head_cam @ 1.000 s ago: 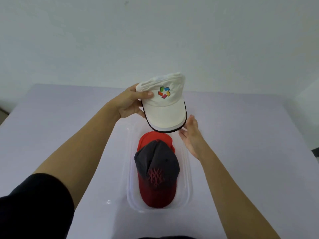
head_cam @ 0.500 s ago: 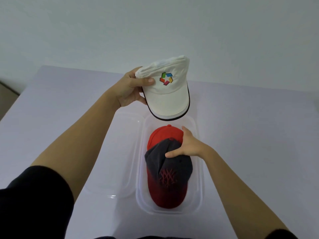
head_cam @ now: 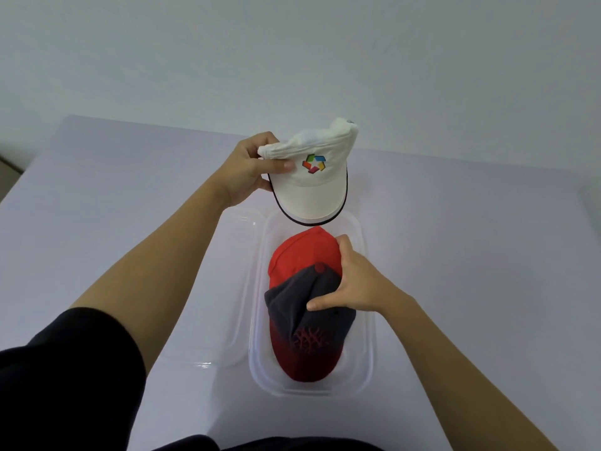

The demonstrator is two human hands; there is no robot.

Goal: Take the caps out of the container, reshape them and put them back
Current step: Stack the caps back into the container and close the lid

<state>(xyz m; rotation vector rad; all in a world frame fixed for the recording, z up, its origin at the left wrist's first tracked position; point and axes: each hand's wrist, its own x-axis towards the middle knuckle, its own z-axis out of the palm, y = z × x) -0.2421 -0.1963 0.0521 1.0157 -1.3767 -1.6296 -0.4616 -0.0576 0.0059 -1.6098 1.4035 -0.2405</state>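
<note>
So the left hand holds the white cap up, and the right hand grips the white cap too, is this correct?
Not quite. In the head view the left hand holds the white cap up, but the right hand grips the dark grey cap in the container.

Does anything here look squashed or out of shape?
Yes. The white cap in the left hand has its crown crumpled flat. The dark cap in the container is creased where the right hand pinches it, lying over a red cap.

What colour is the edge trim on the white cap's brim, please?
Black, on the white cap in the head view.
</note>
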